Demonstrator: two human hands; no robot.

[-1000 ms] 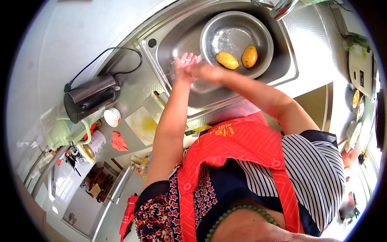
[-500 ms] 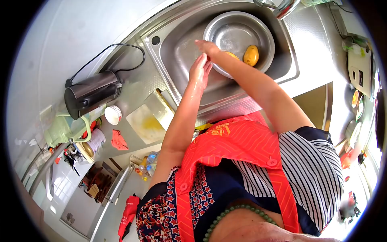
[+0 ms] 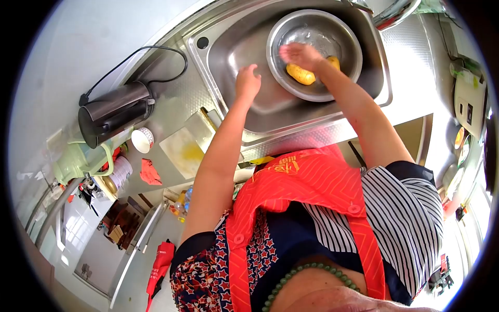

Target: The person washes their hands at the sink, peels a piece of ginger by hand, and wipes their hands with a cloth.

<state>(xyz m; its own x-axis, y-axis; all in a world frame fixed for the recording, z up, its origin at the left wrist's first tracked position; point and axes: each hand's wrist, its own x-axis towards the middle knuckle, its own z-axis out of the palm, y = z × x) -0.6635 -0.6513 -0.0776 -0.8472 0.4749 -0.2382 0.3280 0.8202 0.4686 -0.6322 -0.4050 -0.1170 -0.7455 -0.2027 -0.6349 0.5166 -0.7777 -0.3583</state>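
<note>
A round steel basin (image 3: 271,52) stands in the sink with rippling water in it. Two yellow, oblong potatoes lie inside: one potato (image 3: 300,74) shows whole, while the other potato (image 3: 333,63) is partly hidden behind my right wrist. My right hand (image 3: 301,55) is over the basin beside the nearer potato, blurred, with its fingers stretched out and no object visible in it. Left of the basin, above the sink floor, my left hand (image 3: 248,83) is apart from everything, thumb raised and fingers loosely bent, with nothing seen in it.
The steel sink (image 3: 228,57) has a faucet (image 3: 397,14) at its upper right. On the left counter are a black electric kettle (image 3: 117,112) with its cord, a white patterned cup (image 3: 142,140), a green pitcher (image 3: 73,162) and a red cloth (image 3: 150,172).
My hands were close together left of the potatoes; now they are apart. The right hand has moved right, over the basin, and the left has drawn slightly left. The potatoes appear shifted.
</note>
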